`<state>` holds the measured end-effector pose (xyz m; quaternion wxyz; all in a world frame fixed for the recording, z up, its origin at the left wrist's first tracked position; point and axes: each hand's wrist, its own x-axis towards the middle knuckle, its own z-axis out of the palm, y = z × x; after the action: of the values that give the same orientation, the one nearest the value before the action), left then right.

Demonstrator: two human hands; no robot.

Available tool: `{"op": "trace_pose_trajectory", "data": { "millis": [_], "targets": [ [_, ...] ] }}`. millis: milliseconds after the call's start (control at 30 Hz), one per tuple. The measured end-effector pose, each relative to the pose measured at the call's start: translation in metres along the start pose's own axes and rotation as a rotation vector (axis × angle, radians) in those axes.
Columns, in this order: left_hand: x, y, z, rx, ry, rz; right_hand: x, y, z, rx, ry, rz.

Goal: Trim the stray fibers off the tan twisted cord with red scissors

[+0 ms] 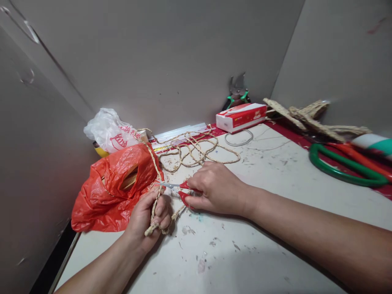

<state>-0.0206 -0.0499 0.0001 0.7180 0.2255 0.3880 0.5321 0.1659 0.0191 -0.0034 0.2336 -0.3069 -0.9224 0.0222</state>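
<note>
Braided straw cord (154,206) is pinched in my left hand (150,218), with a knotted end sticking out below the fingers. My right hand (214,188) grips the red handles of a small pair of scissors (171,185). The scissor blades point left and meet the cord just above my left fingertips; whether they have cut into it I cannot tell. From there the cord runs up past an orange-red plastic bag (107,196) and lies in loose loops (199,149) behind my hands.
A red and white tissue box (241,117) stands at the back, with green-trimmed pruning shears (237,92) behind it. On the right are straw braids (306,114) and a green oval handle (343,173). A white plastic bag (112,130) sits back left. Walls enclose the scrap-littered table (245,253).
</note>
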Motion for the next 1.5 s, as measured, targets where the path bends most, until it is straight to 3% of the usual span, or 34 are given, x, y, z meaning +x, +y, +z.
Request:
{"op": "trace_pose_trajectory", "data": {
  "millis": [133, 233, 433, 567, 667, 900, 1100, 1267, 1367, 1500],
  "targets": [
    [0.001, 0.0, 0.001, 0.022, 0.015, 0.014, -0.001, 0.002, 0.001, 0.033, -0.024, -0.001],
    [0.0, 0.0, 0.001, 0.077, 0.02, 0.073, -0.002, 0.004, 0.005, 0.126, 0.041, 0.02],
    [0.0, -0.006, 0.002, 0.311, 0.039, 0.228, 0.005, 0.004, 0.013, 0.758, 0.242, 0.325],
    [-0.002, -0.011, 0.004, 0.471, 0.042, 0.256, 0.009, -0.011, 0.011, 1.131, 0.149, 0.338],
    [-0.005, -0.014, 0.004, 0.552, 0.028, 0.266, 0.01, -0.022, 0.01, 1.262, 0.072, 0.366],
    [-0.008, -0.017, 0.004, 0.57, -0.069, 0.269, 0.01, -0.023, 0.009, 1.389, 0.146, 0.523],
    [-0.015, -0.011, 0.009, 0.375, -0.095, 0.127, 0.013, -0.019, 0.009, 1.344, 0.283, 0.535],
    [-0.015, -0.012, 0.008, 0.307, -0.065, 0.112, 0.014, -0.013, 0.014, 1.235, 0.222, 0.518],
    [-0.008, -0.013, 0.003, 0.305, 0.038, 0.167, 0.012, -0.003, 0.015, 0.88, 0.166, 0.457],
    [-0.001, -0.014, -0.001, 0.29, 0.115, 0.255, 0.006, 0.007, 0.01, 0.331, 0.154, 0.23]
  ]
}}
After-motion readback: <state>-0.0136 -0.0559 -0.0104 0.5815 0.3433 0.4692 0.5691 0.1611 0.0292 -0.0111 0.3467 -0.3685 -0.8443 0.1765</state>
